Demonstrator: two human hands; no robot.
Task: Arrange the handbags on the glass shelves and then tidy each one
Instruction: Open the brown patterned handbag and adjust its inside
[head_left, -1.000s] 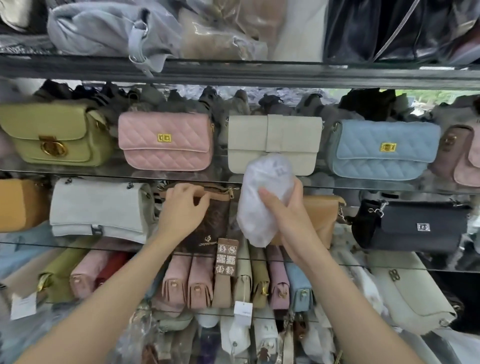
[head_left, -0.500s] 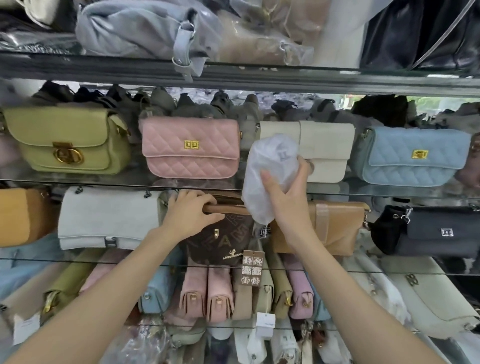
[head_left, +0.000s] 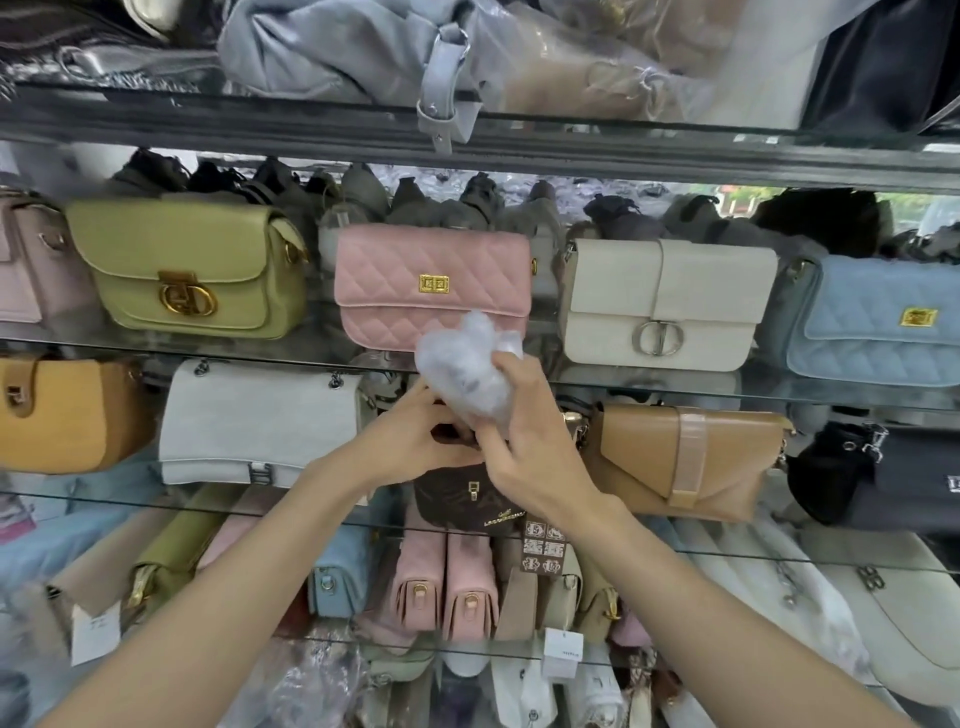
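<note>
The dark brown monogram handbag (head_left: 470, 496) stands on the middle glass shelf (head_left: 130, 501) between a grey bag (head_left: 260, 421) and a tan flap bag (head_left: 685, 462), its mouth apparently held open by the left hand (head_left: 415, 441), whose fingers curl over the rim. The right hand (head_left: 530, 441) grips a crumpled wad of white stuffing (head_left: 462, 369) just above it. The step looks like stuffing the bag; next, the wad needs pushing straight down inside.

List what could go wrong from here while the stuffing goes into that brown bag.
1. The brown bag juts past the glass shelf edge; pushing down may tip it off.
2. The right hand holds the white stuffing wad close to the pink quilted bag; an upward swing might nudge it.
3. The left hand holds only the bag's top, so the bag could twist.
</note>
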